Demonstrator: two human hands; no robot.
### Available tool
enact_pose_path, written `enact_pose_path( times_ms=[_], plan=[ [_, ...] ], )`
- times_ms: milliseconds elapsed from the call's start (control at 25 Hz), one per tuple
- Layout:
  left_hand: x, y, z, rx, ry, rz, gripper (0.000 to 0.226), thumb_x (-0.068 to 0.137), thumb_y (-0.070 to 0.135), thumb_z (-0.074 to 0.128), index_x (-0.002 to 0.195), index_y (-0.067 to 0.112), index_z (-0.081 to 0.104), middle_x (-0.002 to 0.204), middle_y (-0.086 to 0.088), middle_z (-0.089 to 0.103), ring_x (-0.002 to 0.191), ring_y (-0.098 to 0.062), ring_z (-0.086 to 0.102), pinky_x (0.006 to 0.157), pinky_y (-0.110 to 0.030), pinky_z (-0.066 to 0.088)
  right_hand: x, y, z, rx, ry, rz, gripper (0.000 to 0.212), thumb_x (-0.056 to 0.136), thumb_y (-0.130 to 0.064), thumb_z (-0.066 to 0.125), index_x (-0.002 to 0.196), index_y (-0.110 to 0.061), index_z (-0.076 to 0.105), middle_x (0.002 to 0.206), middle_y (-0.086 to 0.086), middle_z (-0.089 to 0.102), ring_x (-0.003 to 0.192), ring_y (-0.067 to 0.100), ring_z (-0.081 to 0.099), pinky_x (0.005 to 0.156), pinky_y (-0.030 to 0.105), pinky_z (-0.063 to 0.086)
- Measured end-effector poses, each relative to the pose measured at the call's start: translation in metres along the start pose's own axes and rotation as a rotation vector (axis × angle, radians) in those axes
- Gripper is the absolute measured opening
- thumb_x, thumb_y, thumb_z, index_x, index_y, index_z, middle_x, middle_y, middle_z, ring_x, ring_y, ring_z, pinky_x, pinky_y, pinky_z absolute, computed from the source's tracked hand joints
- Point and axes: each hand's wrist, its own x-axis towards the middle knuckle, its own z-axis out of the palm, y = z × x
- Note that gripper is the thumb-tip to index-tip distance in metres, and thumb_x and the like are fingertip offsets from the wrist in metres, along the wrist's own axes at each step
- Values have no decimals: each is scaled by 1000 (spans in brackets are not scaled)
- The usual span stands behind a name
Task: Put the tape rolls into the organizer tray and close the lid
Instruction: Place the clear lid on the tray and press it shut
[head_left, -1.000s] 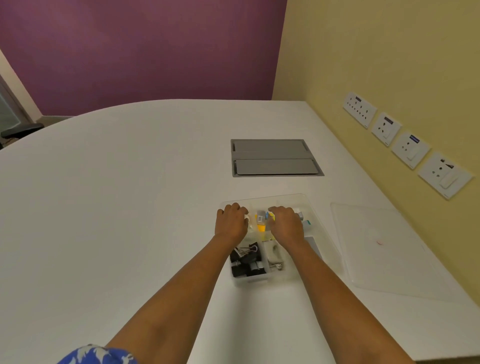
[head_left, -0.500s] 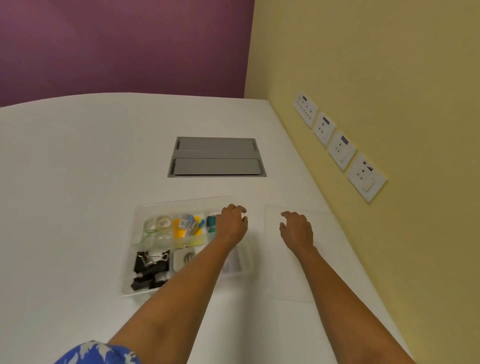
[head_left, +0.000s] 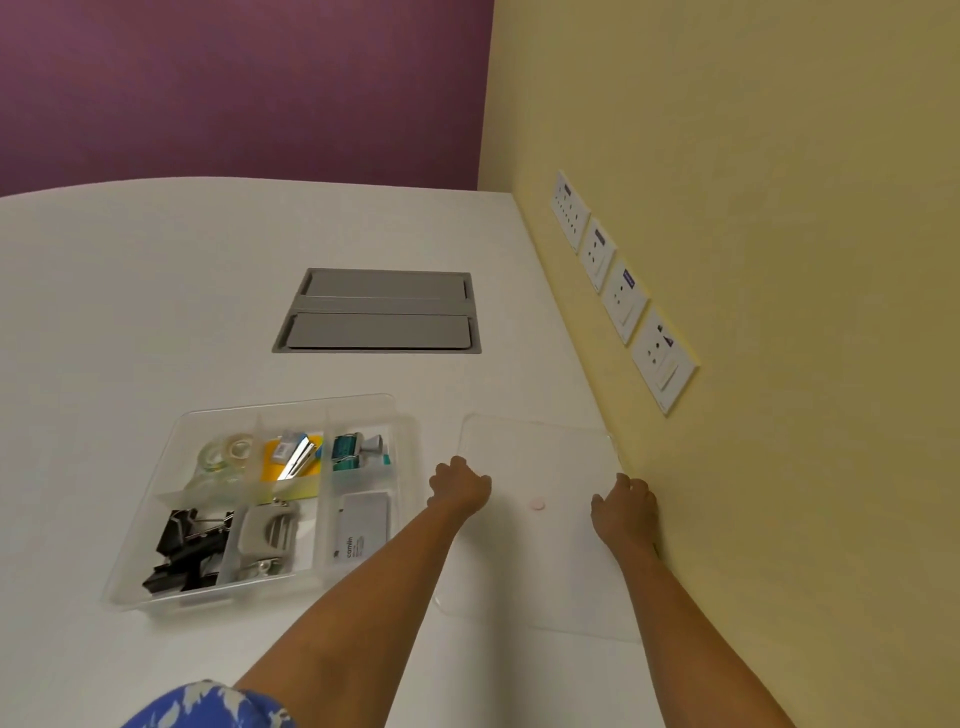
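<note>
Clear plastic, the lid (head_left: 540, 561) lay flat on the white table (head_left: 130, 312), long axis running away from the person, just right of the open organizer tray (head_left: 405, 415). Two tape rolls (head_left: 226, 453) stood on edge in its far-left compartment. A grey card (head_left: 361, 530) read "comin". The left hand (head_left: 460, 486) and right hand (head_left: 623, 512) curled on the lid's side edges; whether they gripped, I couldn't tell.

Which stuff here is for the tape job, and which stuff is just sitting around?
For the job: tape rolls, tray, lid, left hand, right hand.

Just lying about: binder clips, hole punch, stapler, card, table hatch, wall sockets.
</note>
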Motion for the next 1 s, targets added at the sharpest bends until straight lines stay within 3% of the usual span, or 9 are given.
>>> enact_pose_path(
  times_ms=[240,520,680,800,880,1000],
  plan=[
    [2,-3,-1,-77,17,-129,53,97,23,46,143,4,29,147,-16,33,134,-32,37,106,-37,38,5,5,8,37,-30,15,50,97,-26,48,141,-5,36,142,16,43,133,30,41,111,36,35],
    [1,-10,-24,-690,-137,-303,67,95,38,54,145,0,31,154,-20,29,142,-37,29,116,-45,28,15,-5,-2,219,67,54,47,96,-19,51,140,-4,44,136,21,52,128,35,48,109,43,39],
    [-1,3,-38,-815,-6,-304,58,97,37,47,140,0,39,141,-17,47,129,-33,46,107,-39,38,19,-13,-12,354,200,68,42,97,-15,49,137,0,47,133,22,56,125,36,52,104,44,43],
    [-1,20,-58,-846,140,-264,45,100,34,42,125,-2,52,131,-19,56,118,-32,55,102,-36,45,19,-28,-19,570,275,101,38,98,-13,48,132,2,52,133,20,58,124,36,53,105,44,44],
    [-4,28,-76,-867,246,-182,40,100,33,40,112,0,60,125,-18,61,106,-31,59,91,-35,48,15,-45,-26,704,310,129,37,98,-13,47,132,1,54,135,18,57,126,35,52,106,44,44],
    [-10,31,-112,-940,342,-15,44,101,34,36,118,4,64,124,-13,64,103,-27,60,78,-29,49,7,-80,-41,912,360,121,36,100,-13,45,132,0,54,140,15,53,128,31,51,106,39,45]
  ],
)
